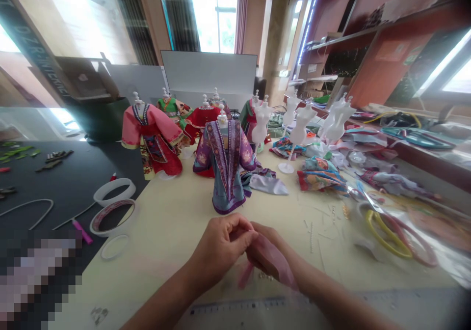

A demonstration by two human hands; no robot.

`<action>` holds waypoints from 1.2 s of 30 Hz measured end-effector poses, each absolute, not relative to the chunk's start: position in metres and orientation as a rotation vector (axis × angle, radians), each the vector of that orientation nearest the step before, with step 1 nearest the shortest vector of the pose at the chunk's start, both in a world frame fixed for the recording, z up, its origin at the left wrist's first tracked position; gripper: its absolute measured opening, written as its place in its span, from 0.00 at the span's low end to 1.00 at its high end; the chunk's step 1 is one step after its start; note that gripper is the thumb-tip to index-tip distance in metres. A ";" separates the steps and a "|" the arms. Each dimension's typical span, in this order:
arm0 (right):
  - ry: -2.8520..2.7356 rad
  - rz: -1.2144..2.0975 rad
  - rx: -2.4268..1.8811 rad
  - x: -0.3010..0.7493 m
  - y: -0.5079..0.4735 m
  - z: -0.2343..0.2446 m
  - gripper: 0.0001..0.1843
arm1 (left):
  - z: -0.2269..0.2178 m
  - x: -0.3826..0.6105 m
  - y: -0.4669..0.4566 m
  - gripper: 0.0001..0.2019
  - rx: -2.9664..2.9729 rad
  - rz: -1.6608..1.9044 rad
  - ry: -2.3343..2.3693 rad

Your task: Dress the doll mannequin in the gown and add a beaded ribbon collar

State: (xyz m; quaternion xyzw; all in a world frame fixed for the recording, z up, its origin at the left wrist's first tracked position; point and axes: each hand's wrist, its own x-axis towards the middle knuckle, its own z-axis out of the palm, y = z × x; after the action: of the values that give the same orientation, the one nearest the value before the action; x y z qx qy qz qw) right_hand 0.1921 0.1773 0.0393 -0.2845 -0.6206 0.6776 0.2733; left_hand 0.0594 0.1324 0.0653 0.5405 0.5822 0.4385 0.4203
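Observation:
At the front middle of the cream table, my left hand [224,244] and my right hand [270,249] meet over a piece of sheer pink fabric [274,259]. Thumb and fingers of my left hand pinch its upper edge. The right hand's fingers curl behind the cloth and are partly hidden; a strip of it drapes over that wrist. Just beyond the hands stands a miniature dress form in a purple and grey-blue robe [228,173]. Small beads [265,275] lie beneath my hands, near a clear ruler [253,304] along the front.
Tape rolls [112,217] sit at the left. Other dressed forms, one in a pink robe [156,138], stand behind. White bare forms [303,123] and folded patterned cloth [324,175] are at the back right. Yellow-handled scissors [386,236] lie at the right.

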 end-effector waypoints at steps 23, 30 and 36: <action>-2.041 0.783 -0.676 0.205 0.186 0.037 0.10 | 0.058 0.052 0.137 0.06 1.840 1.260 1.635; -1.766 1.302 -0.777 0.198 0.190 0.035 0.11 | 0.057 0.052 0.138 0.04 1.684 1.277 1.532; -1.707 1.456 -0.808 0.198 0.189 0.035 0.13 | 0.053 0.051 0.137 0.04 1.772 1.319 1.538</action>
State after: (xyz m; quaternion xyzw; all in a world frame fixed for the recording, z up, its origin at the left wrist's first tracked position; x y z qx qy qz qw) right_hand 0.1982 0.1892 0.0347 -0.3149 -0.6650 0.5675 0.3694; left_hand 0.0510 0.1373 0.0528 0.6419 0.5569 0.4776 0.2231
